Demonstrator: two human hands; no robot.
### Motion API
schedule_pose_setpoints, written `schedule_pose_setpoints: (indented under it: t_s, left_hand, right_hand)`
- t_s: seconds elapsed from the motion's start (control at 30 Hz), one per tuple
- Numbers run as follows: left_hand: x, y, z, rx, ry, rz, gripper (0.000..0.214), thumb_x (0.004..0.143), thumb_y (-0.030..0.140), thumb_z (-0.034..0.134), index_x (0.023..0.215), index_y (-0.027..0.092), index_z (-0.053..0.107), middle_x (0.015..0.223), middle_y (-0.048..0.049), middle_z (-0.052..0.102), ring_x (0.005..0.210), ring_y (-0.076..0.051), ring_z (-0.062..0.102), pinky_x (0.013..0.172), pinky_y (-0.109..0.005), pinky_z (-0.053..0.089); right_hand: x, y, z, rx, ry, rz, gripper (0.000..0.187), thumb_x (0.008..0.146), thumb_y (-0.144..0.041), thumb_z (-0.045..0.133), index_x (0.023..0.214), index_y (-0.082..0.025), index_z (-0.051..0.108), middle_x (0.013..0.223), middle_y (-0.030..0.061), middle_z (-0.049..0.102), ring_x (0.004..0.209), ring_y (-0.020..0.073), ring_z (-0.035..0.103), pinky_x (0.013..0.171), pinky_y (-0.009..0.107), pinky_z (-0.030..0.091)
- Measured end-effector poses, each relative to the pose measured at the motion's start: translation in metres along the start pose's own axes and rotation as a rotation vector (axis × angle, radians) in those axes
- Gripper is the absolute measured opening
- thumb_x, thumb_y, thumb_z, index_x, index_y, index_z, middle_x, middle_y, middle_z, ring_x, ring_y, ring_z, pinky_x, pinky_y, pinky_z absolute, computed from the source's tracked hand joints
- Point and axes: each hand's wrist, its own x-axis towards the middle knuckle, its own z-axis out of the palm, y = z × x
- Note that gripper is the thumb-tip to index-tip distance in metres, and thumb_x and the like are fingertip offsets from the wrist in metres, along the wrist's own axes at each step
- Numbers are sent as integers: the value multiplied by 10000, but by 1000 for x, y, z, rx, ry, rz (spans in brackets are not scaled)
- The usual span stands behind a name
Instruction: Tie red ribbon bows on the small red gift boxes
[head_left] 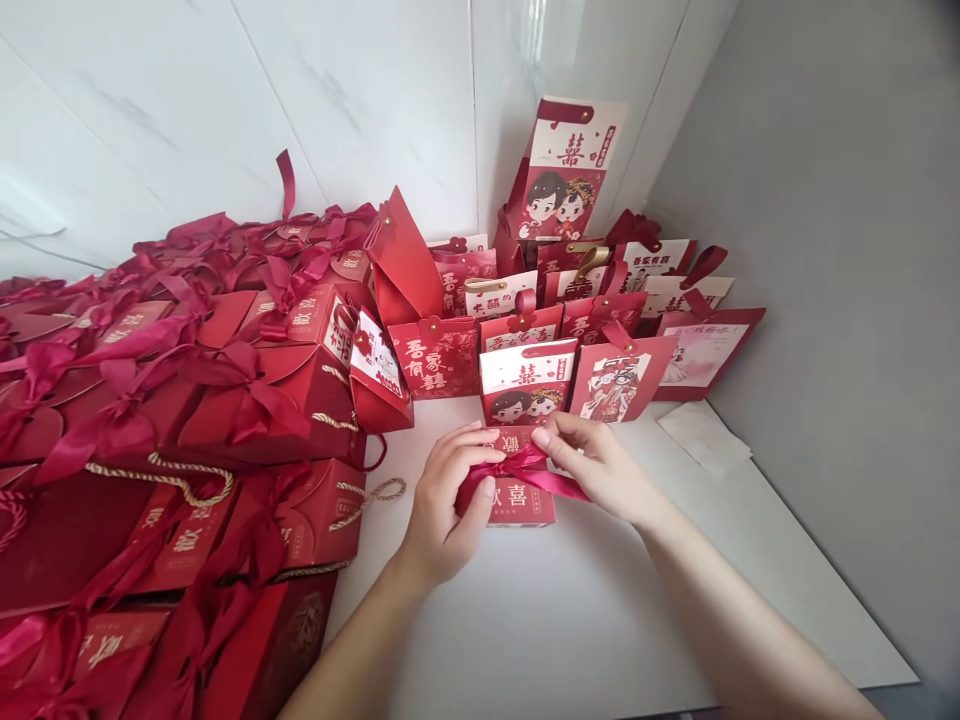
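A red gift box (523, 508) with pale gold characters lies on the white table in front of me. Across its top runs a dark pink satin ribbon (517, 463), gathered in a bow with one tail hanging to the right. My left hand (454, 490) curls over the box's left side, its thumb and fingers closed on the ribbon near the knot. With thumb and forefinger pinched, my right hand (589, 462) grips the ribbon's loop at the upper right. The ribbon's left part is hidden under my left hand.
Many red boxes with ribbon bows (247, 390) are piled along the left, some with gold rope handles (367, 500). Upright red and white gift bags (529, 380) stand close behind the box. A white paper (705, 438) lies at right, beside the grey wall (825, 300).
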Motion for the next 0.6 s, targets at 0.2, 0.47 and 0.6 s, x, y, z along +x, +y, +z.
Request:
schedule_pose_setpoints:
  t_s: [0.2, 0.47, 0.6]
  left_hand:
    - [-1, 3, 5, 86, 57, 109, 271, 891, 114, 586, 1132, 233, 621, 1219, -75, 672, 1275, -265, 569, 1086, -473, 475]
    - [0, 5, 6, 198, 6, 178, 216, 913, 106, 535, 1060, 237, 625, 1171, -61, 674, 1230, -247, 593, 1033, -426, 489]
    - [1, 6, 9, 196, -11, 161, 204, 934, 121, 482, 1022, 233, 628, 1175, -76, 652, 1228, -251, 585, 1014, -429, 498]
  right_hand:
    - [-4, -2, -5, 6, 59, -150, 333, 954, -491, 608, 778, -210, 569, 754, -8, 593, 692, 146, 516, 646, 277, 401]
    - [-1, 6, 7, -56, 282, -277, 246, 957, -429, 611, 817, -228, 633, 1026, 68, 719, 934, 219, 669, 822, 351, 523]
    - [0, 8, 10, -70, 281, -233, 255, 958, -436, 594, 812, -227, 608, 865, 40, 731, 763, 193, 680, 732, 323, 543]
